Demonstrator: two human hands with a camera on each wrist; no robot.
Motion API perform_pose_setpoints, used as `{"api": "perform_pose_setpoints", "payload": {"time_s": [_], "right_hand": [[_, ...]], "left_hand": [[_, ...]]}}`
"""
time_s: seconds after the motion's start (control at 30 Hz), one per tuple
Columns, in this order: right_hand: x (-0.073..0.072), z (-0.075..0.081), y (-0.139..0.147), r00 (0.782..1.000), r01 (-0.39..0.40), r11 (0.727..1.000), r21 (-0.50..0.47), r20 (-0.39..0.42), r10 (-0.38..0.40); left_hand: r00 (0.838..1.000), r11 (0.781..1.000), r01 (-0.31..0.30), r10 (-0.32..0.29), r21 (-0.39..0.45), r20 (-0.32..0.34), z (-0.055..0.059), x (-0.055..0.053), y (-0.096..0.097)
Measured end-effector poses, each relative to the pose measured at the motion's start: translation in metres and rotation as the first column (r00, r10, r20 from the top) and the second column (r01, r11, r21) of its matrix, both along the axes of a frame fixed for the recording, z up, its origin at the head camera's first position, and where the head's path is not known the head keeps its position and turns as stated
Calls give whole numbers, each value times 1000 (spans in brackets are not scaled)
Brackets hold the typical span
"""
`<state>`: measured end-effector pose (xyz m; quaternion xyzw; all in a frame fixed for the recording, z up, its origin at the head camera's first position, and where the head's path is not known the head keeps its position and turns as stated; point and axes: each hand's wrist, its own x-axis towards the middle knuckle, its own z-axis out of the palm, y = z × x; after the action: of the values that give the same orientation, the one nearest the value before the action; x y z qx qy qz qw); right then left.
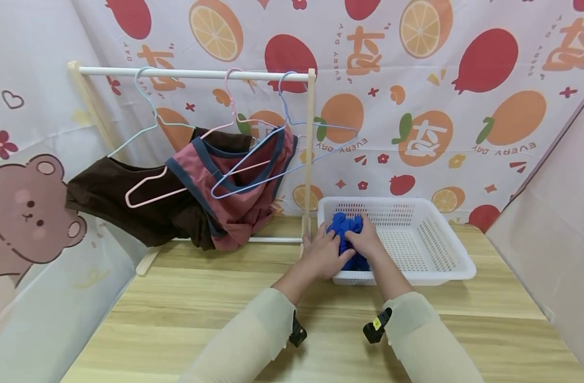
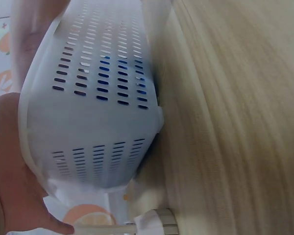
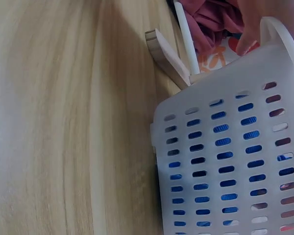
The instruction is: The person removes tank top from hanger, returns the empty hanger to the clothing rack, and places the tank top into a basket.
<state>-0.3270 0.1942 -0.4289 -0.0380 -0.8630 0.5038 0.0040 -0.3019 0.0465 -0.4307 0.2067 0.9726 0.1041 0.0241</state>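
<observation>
A bunched blue cloth (image 1: 342, 224) lies at the left end of a white plastic basket (image 1: 457, 260). My left hand (image 1: 324, 254) reaches over the basket's left front rim, its fingers spread along the cloth's left side. On the cloth's right side, my right hand (image 1: 365, 242) holds it between thumb and fingers. Blue shows through the basket's slots in both wrist views. In the left wrist view the left hand (image 2: 10, 166) overlaps the rim, with one finger pointing out past the corner. Part of the cloth is hidden by the hands.
Left of the basket stands a clothes rack (image 1: 196, 73) with a wooden post close to the basket. On it hang a green hanger (image 1: 145, 101), a pink hanger (image 1: 231, 101) and a blue hanger (image 1: 330, 126). A brown garment (image 1: 129, 197) and a red garment (image 1: 239, 210) droop there.
</observation>
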Motion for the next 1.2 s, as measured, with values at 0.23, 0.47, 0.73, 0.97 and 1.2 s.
{"api": "perform_pose_setpoints", "payload": {"time_s": [0.23,0.47,0.73,0.97,1.2], "right_hand": [[1,-2,-5,997,64,997,48,-44,-61],[1,-6,-7,996,-16,976,215,-82,34],[-1,-7,-9,960,-281,883,376,113,258],[-1,-3,-10,940,-340,853,395,169,297],[-4,-8,-7,928,-372,848,377,183,325]], "left_hand": [[998,987,-11,19,-159,53,8,2,7],[995,957,-4,34,-290,98,16,2,12],[991,966,12,22,-257,129,15,-1,12],[998,991,13,-6,-132,55,12,0,6],[1000,997,13,-10,-82,29,6,3,3]]}}
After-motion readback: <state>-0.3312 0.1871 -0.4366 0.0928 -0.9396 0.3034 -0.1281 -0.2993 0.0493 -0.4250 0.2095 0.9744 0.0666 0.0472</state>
